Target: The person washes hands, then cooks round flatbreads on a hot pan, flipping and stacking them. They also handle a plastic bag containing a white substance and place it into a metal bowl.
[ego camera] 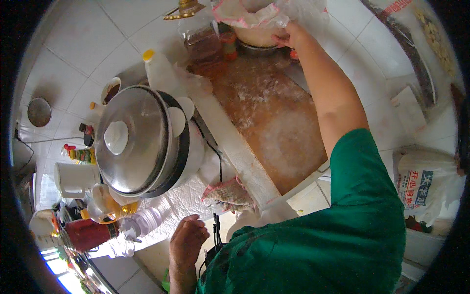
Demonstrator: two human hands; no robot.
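My right hand point(284, 39) reaches to the far end of a wooden board point(271, 110) dusted with white flour-like powder. Its fingers touch the side of a pale container point(253, 36), over whose top lies a pink-edged plastic bag point(244, 16); whether they grip it is hidden. The container stands on a round metal base. Low in the view, my left hand point(189, 235) hangs in front of my body with loosely curled fingers and nothing visible in it. To the left of the board is a large pot with a metal lid point(132, 139).
A strip with a pale cover point(238, 147) borders the board's left side. Beyond the board stand a large jar of dark liquid point(203, 44) and a red-lidded jar point(229, 46). Oil point(106, 205) and other bottles crowd the lower left. A filled plastic bag point(426, 187) lies at right.
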